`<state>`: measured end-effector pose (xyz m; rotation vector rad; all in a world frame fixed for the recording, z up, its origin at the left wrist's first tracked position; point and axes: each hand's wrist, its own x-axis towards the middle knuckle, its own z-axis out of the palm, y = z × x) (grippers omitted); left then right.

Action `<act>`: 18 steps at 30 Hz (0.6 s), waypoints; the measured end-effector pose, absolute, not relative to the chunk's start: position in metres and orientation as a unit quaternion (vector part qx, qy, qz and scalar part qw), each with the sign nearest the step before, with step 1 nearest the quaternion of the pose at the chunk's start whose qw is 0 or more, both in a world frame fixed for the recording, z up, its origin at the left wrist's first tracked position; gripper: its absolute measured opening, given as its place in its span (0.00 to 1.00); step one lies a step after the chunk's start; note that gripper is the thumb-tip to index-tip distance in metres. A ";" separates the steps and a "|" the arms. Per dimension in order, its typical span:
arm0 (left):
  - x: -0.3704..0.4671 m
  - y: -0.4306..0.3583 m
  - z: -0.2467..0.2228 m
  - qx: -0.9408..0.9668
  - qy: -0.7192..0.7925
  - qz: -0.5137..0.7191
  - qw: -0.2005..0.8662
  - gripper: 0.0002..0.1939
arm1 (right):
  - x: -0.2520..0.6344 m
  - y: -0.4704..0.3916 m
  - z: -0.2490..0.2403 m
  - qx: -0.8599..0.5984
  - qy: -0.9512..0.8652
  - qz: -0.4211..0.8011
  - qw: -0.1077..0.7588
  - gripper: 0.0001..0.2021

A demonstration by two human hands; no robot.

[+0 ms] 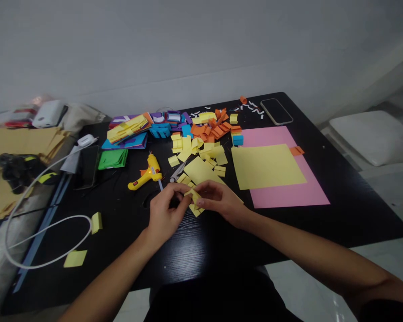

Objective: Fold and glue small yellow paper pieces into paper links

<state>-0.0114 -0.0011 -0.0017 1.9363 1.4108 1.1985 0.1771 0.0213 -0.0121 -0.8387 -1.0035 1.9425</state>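
Between my two hands, near the table's front, is a small folded yellow paper piece (pixel 194 197). My left hand (pixel 166 210) pinches its left side with thumb and fingers. On its right side my right hand (pixel 223 203) holds it the same way. Just beyond the hands lie many small folded yellow papers (pixel 218 154) and a larger yellow sheet (pixel 201 172). Scissors (pixel 177 172), partly covered by paper, sit behind my left hand. A yellow glue gun (pixel 146 172) rests on its side to the left of them.
On the black table (pixel 121 232) are a pink sheet (pixel 289 199) under a yellow sheet (pixel 268 166), orange folded pieces (pixel 211 130), a green paper stack (pixel 113 159) and a phone (pixel 276 111). A white cable (pixel 83 216) loops at left.
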 end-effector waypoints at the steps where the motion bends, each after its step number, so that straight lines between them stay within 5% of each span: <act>1: -0.011 -0.001 -0.001 0.713 0.508 0.432 0.218 0.01 | 0.177 0.021 -0.013 -0.328 -0.393 0.764 0.393 0.18; 13: -0.012 0.001 0.000 0.757 0.477 0.406 0.186 0.11 | 0.179 0.023 -0.011 -0.321 -0.419 0.742 0.414 0.12; 18: -0.018 0.001 0.003 0.730 0.466 0.394 0.309 0.18 | 0.180 0.024 -0.013 -0.348 -0.452 0.707 0.418 0.14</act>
